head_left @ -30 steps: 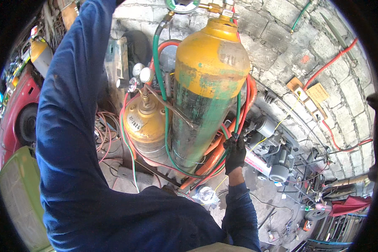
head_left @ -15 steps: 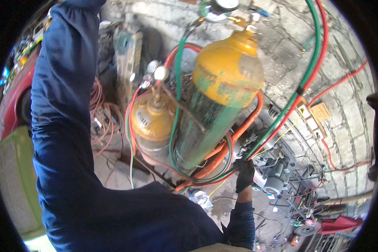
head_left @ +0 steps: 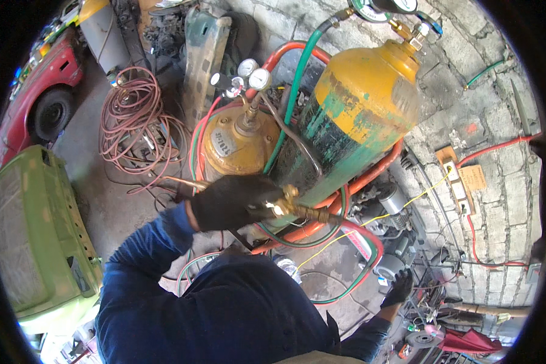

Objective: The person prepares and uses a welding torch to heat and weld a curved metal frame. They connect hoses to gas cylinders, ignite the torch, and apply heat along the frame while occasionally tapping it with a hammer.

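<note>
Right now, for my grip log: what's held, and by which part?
The black-gloved left hand holds a long brass torch by its middle, both ends showing; the right hand appears empty.

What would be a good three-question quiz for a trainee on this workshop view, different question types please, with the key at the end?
1. Which hand holds the long brass-coloured metal torch?
2. True or false: in this view, the tall green metal cylinder with a yellow shoulder stands right of the squat yellow metal cylinder.
3. The thin reddish flexible hose on the floor lies: (a) stretched straight; (b) in loose coils; (c) around the squat cylinder.

Key:
1. The left hand, in a black glove.
2. True.
3. b.
</note>
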Demonstrator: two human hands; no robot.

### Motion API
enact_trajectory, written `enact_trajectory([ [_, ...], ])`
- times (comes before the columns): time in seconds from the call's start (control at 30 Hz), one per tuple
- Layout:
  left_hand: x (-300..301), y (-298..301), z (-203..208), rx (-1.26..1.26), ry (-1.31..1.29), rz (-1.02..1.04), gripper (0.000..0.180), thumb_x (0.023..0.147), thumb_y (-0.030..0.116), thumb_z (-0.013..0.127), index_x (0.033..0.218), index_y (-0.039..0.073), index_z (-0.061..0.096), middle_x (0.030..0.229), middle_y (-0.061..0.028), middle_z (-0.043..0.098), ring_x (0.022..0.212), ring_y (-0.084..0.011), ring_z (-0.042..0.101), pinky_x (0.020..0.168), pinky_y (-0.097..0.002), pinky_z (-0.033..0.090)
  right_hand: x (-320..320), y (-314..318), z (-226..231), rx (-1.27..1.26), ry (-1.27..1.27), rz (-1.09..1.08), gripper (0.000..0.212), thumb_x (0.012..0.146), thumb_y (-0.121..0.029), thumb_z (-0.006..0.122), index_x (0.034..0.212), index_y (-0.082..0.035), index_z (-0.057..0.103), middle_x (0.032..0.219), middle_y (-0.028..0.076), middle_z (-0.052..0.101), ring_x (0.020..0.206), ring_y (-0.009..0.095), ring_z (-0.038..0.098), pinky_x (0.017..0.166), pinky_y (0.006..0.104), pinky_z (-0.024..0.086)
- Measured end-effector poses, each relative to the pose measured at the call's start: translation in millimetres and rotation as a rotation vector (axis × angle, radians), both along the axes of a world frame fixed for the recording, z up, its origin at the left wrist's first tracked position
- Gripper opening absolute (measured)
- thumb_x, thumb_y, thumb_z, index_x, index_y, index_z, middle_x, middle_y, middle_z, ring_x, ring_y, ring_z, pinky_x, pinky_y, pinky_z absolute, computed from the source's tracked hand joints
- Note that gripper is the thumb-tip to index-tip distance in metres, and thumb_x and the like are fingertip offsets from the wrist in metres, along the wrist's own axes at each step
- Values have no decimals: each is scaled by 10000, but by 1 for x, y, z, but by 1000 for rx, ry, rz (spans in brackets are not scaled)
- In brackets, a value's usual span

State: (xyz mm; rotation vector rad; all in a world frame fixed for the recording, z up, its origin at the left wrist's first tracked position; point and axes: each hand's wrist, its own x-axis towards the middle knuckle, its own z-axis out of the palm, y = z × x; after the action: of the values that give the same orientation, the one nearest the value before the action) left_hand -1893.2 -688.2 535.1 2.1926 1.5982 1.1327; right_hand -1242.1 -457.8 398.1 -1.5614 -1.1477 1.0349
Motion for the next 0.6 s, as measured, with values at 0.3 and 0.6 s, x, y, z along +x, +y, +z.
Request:
enact_trajectory([
  [0.3,121,27,-82,51,-98,-336,423,914,259,791,1277,64,697,1153,-152,730,1022,-334,727,867,-461,589,-202,-95,128,-43,-465,740,432,1085,-135,590,1493,4,559,1343,116,691,1211,205,671,1059,360,529],
  [0.6,215,20,-88,-396,72,-800,344,929,174,723,1259,78,714,1159,-202,717,1072,-402,691,917,-502,558,-195,-202,109,-525,-427,992,682,1052,-583,551,1553,-123,506,1363,232,689,1279,384,654,1069,464,512],
])
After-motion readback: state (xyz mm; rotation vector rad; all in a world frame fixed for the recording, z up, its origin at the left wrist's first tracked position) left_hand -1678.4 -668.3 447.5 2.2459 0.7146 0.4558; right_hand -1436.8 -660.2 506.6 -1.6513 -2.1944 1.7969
